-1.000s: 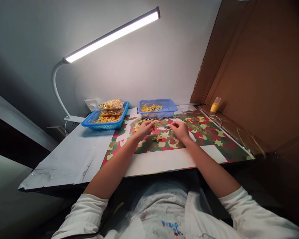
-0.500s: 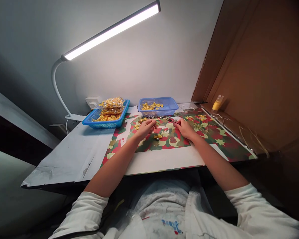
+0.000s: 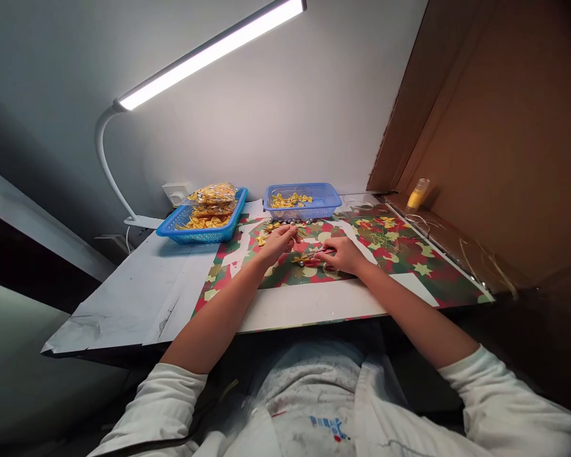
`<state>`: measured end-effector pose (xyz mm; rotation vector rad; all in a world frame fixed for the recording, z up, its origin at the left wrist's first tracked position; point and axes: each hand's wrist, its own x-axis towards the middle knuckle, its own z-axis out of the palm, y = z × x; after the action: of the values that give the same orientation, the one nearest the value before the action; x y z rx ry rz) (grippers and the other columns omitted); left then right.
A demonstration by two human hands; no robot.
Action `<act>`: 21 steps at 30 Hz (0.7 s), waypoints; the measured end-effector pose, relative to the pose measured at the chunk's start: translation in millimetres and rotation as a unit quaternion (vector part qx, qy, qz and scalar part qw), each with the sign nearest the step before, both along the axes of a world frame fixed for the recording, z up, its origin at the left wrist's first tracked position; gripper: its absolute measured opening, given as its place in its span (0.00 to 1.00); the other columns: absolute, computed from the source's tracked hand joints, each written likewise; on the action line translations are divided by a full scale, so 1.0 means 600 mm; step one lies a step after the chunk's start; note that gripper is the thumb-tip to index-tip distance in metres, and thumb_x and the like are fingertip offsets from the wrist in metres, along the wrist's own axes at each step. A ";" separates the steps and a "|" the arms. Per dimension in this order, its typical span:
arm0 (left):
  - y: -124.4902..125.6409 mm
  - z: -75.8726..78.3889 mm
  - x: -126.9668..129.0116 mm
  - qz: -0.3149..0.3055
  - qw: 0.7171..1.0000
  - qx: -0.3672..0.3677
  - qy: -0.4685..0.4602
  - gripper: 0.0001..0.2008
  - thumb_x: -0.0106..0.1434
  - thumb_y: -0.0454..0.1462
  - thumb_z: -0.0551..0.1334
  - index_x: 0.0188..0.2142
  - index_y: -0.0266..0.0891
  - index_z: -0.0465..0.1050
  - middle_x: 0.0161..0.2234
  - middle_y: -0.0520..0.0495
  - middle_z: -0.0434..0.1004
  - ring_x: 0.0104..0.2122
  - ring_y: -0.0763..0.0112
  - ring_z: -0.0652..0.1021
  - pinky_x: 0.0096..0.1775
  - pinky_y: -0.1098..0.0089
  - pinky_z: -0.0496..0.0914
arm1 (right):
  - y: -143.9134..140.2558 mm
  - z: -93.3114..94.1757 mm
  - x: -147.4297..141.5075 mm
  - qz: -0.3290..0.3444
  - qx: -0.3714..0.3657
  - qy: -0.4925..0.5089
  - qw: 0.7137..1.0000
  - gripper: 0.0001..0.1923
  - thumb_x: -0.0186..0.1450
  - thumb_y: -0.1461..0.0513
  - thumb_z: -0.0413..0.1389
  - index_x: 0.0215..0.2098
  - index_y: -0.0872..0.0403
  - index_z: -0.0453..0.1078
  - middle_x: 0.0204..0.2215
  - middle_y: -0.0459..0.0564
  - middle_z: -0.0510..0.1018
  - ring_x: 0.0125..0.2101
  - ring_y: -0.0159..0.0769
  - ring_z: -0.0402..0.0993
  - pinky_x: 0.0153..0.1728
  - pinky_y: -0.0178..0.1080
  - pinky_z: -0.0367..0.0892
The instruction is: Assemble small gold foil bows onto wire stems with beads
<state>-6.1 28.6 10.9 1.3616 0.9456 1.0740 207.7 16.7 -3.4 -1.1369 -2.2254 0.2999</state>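
No lettering can be read anywhere. The white shirt (image 3: 314, 419) carries a small blue and red print (image 3: 327, 426) on its chest, perhaps characters, but it is too blurred and too small to make out.

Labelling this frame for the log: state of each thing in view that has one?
Desk lamp: lit.
Left basket: holds packed bags of gold bows.
Right basket: part filled with loose gold bows.
Yellow bottle: upright, capped.
Left hand: pinching a small gold piece.
Right hand: shut on thin tool, tip at gold bow.
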 end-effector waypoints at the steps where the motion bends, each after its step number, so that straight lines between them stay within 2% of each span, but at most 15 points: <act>1: 0.000 0.000 0.000 -0.001 1.000 0.001 0.002 0.18 0.61 0.47 0.60 0.23 0.36 0.65 0.13 0.58 0.52 0.15 0.83 0.54 0.19 0.78 0.49 | 0.001 -0.002 -0.001 -0.007 -0.002 -0.004 1.000 0.19 0.59 0.52 0.58 0.18 0.54 0.62 0.18 0.45 0.68 0.22 0.31 0.61 0.26 0.34 0.54; 7: -0.002 0.001 0.002 -0.003 1.000 0.006 0.004 0.19 0.60 0.48 0.61 0.23 0.36 0.65 0.13 0.58 0.52 0.15 0.83 0.54 0.20 0.78 0.50 | 0.002 -0.008 -0.006 -0.015 -0.009 0.002 1.000 0.21 0.59 0.50 0.57 0.17 0.54 0.61 0.17 0.46 0.68 0.21 0.31 0.61 0.25 0.34 0.53; 13: -0.001 -0.001 0.002 -0.004 1.000 0.007 0.004 0.19 0.59 0.49 0.61 0.23 0.36 0.65 0.14 0.58 0.53 0.15 0.83 0.55 0.20 0.78 0.50 | 0.000 -0.004 -0.012 0.007 -0.011 0.008 1.000 0.22 0.61 0.52 0.55 0.15 0.54 0.58 0.15 0.44 0.65 0.20 0.29 0.58 0.24 0.34 0.51; 21: -0.002 -0.002 0.001 -0.001 1.000 0.004 0.006 0.19 0.59 0.49 0.61 0.23 0.36 0.65 0.14 0.58 0.54 0.15 0.83 0.55 0.20 0.78 0.51 | -0.006 0.001 -0.016 -0.007 -0.011 0.007 1.000 0.22 0.60 0.52 0.55 0.15 0.54 0.57 0.14 0.44 0.64 0.19 0.29 0.58 0.23 0.34 0.50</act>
<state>-5.4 27.6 9.7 1.3778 0.9497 1.0703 198.3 12.8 -2.7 -1.1576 -2.2066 0.3273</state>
